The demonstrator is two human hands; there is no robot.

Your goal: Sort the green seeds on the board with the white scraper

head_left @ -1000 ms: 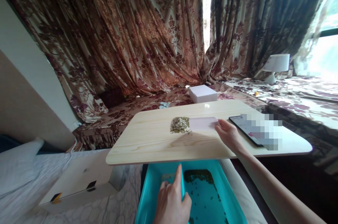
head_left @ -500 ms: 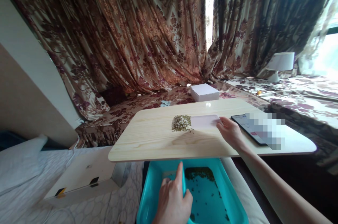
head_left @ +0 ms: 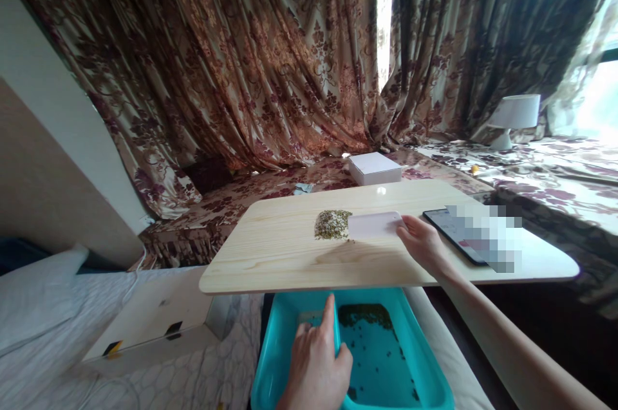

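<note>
My right hand [head_left: 422, 239] grips the end of a flat, pale plastic scraper [head_left: 374, 224] above the light wood tabletop [head_left: 261, 255]. The scraper's far edge meets the right side of a pile of small green and whitish grains [head_left: 333, 224]. A few stray grains lie just below that edge. My left hand [head_left: 318, 358] straddles the divider of a turquoise basin [head_left: 270, 365] under the table's front edge. Its index finger stretches along the divider, the thumb is on the right side and the other fingers curl on the left. Dark green grains [head_left: 367, 315] lie in the right compartment.
A phone [head_left: 454, 236], partly blurred out, lies on the tabletop right of my right hand. Behind the table is a white box [head_left: 374, 168]. A larger white carton [head_left: 154, 320] sits on the bed at left. A lamp [head_left: 514, 115] stands far right.
The scraper's edge has shifted very slightly towards me, and a few grains now show past its far corner. My left hand has stayed in place on the basin.
</note>
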